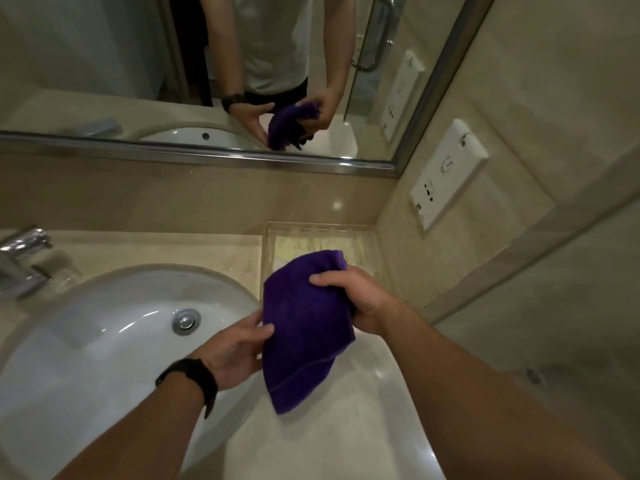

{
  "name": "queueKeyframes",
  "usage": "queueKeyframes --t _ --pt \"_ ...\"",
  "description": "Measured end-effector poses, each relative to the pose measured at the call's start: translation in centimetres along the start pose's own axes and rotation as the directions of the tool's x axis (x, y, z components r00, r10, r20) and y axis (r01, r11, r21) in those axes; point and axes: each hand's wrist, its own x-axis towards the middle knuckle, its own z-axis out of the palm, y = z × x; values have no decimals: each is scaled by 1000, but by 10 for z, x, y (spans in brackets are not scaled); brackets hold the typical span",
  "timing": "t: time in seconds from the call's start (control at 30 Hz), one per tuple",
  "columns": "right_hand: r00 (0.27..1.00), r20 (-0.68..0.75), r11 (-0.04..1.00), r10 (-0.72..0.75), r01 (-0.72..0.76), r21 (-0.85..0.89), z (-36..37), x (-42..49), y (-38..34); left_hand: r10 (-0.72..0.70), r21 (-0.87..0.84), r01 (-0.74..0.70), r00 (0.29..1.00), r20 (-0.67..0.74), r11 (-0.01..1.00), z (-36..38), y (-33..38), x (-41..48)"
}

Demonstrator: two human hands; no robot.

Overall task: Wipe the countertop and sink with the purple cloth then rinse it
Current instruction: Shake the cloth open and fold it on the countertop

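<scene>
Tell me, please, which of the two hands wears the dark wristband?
The left hand, holding the purple cloth by its left edge, wears it; the right hand, gripping the cloth's upper part, has a bare wrist.

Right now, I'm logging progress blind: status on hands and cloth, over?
Left hand pinches purple cloth, right hand grips its top. Cloth held up over countertop beside sink. Nothing in the way.

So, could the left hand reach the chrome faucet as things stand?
Probably yes: the left hand holds the purple cloth by the white oval sink, and nothing stands between it and the chrome faucet.
</scene>
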Motion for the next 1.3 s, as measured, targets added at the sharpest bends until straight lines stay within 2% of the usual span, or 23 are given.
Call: queueKeyframes --t 0.1,0.17,0.27,0.3,0.37,0.43,0.5,0.6,0.67,0.73,0.83,0.87,0.97,1.03,1.1,1.17,1.23,1.3 --pt "999 -28 982 -31 36 184 -9 18 -5 -35 -50 34 999 -27 998 11 -10 12" --pt "996 -76 963 -45 63 263 -17 28 -8 35 -43 -40 993 -114 998 16 0 24" --pt "971 -224 930 -79 153 335 -26 41 -7 163 17 -164 949 -269 986 14 32 35" --pt "955 -284 927 -90 184 325 -30 46 -6 172 109 -147 945 -279 983 14 45 36" --pt "914 -387 952 -123 219 215 -35 53 -3 137 388 -24 954 -268 921 14 71 36" --pt "874 -456 979 -166 203 32 -37 58 0 77 512 80 957 -278 855 12 95 41" --pt "847 -494 980 -198 184 -77 -37 63 2 52 456 84 959 -278 886 13 113 49" --pt "802 -558 976 -214 203 -83 -42 72 -3 46 382 36 978 -205 924 13 123 64" --pt "775 -597 977 -209 197 -85 -47 80 -9 71 396 19 975 -212 918 11 120 75" --pt "752 -640 973 -158 227 27 -51 85 -9 146 434 -10 949 -281 901 7 122 91" --pt "762 -645 902 -54 315 297 -48 88 7 238 498 -25 898 -369 867 2 138 116" --pt "746 -664 902 -41 313 296 -48 88 16 269 573 -6 887 -375 820 1 143 124" --pt "653 -749 974 -114 223 47 -49 88 34 351 845 77 887 -300 529 2 154 143" --pt "699 -709 989 -93 145 14 -51 83 37 370 912 91 894 -252 401 1 159 149" --pt "783 -622 995 32 37 98 -51 73 31 344 946 92 917 -202 311 -1 165 153" --pt "828 -552 995 99 -74 68 -56 65 25 304 963 91 938 -168 252 1 168 156" --pt "827 -551 984 116 -170 -49 -61 62 15 311 974 94 937 -156 207 3 168 159" --pt "801 -594 932 81 -272 -239 -63 66 4 348 977 131 920 -183 168 2 163 163"
